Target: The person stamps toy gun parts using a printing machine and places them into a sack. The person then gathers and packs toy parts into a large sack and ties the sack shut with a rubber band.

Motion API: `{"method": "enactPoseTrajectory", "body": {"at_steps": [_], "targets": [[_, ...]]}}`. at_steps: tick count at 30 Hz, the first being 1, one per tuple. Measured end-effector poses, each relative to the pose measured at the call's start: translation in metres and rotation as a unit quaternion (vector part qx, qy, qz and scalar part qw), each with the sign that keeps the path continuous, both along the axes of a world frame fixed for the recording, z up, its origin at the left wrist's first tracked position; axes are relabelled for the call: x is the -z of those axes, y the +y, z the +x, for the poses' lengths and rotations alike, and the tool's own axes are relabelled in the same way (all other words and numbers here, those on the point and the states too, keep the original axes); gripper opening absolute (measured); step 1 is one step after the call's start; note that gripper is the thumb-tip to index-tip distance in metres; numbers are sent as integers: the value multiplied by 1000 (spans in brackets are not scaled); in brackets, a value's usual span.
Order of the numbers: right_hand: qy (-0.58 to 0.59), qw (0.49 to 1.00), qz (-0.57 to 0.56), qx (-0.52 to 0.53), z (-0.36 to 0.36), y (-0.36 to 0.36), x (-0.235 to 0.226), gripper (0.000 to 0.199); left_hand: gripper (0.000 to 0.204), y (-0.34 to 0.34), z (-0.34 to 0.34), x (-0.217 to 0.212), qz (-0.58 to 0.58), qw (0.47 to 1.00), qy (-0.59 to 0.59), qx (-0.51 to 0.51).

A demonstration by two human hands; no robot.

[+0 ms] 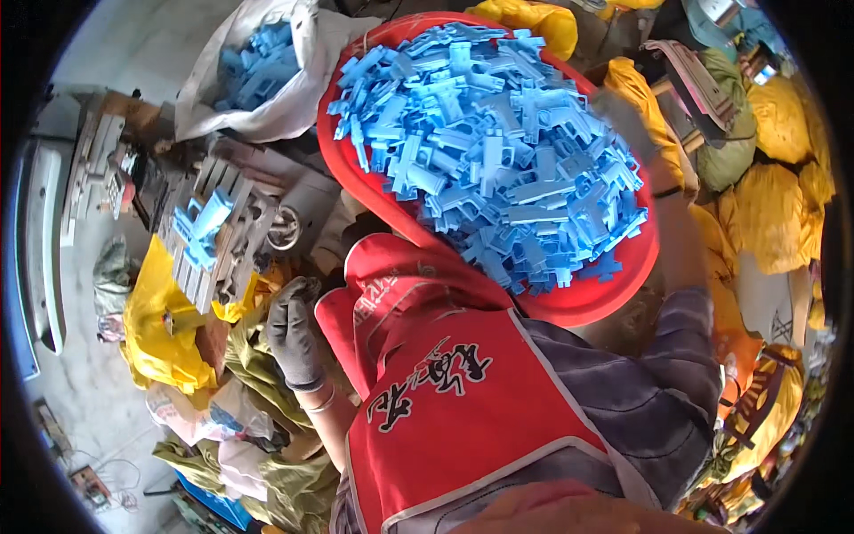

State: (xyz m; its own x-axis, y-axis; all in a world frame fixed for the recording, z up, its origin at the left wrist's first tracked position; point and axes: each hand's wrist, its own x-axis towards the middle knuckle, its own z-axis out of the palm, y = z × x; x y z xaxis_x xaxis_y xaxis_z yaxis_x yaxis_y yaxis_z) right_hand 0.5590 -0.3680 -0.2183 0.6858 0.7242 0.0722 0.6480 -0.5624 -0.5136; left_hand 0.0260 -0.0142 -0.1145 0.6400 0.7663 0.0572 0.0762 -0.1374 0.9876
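Observation:
My left hand (296,336), in a dark grey glove, is raised beside the red apron at the left. Its fingers are curled together, and what they hold, if anything, is hidden. My right hand (621,114), also gloved, is smeared by motion at the right rim of a large red tub (623,298); its fingers cannot be made out. Heaped in the tub are many light-blue plastic toy pistol pieces (489,160). More blue toy pistol pieces (203,227) rest on a slatted metal fixture (200,276), to the left of my left hand.
A white sack (289,111) with more blue pieces (258,67) stands behind the tub at the left. Yellow sacks (769,214) and a green sack (725,160) crowd the right side. Yellow cloth (165,334) and crumpled bags (294,489) lie at the left.

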Motion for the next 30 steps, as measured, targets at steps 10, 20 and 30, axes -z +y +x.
{"method": "enactPoseTrajectory", "body": {"at_steps": [10, 20, 30], "targets": [[-25, 981, -143, 132, -136, 186, 52, 77, 25, -6, -66, 0, -1, 978, 73, -196], [-65, 979, -182, 62, -119, 171, 51, 53, 20, 61, -89, -14, 158, 954, 22, -256], [37, 960, 258, 105, -168, 171, -4, 51, 40, 169, -42, -35, 458, 869, 138, -124]]}}
